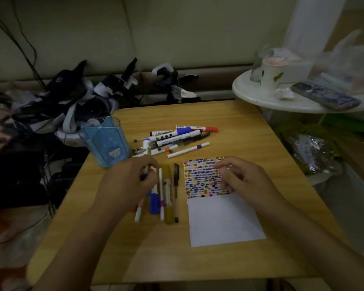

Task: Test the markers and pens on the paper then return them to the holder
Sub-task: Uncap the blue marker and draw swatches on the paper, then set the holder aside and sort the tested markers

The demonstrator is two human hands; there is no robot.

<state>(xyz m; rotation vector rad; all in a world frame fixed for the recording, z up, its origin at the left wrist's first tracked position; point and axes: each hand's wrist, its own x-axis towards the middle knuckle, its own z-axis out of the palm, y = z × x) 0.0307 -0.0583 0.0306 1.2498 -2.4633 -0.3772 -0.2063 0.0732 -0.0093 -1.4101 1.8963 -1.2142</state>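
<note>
One blue holder (105, 141) stands left of centre. One paper (219, 202) lies centre-right. Left hand (126, 185) apparently pinches one purple-tipped pen (144, 175) above about six aligned pens (166, 194). Right hand (244, 181), fingers loosely curled, holds nothing. Roughly ten markers (177, 137) piled above centre.

L hand (132, 181) fingers curled, gripping; R hand (240, 179) relaxed.

Two bare forearms reach into view from the bottom edge, each ending in a bare hand: the left hand (127, 181) and the right hand (243, 181). No sleeve or cuff shows on either arm as far as the lower edge, and the wrists and fingers carry no watch, bracelet, ring or glove. Dim light leaves finer details such as the fingernails unclear.
</note>
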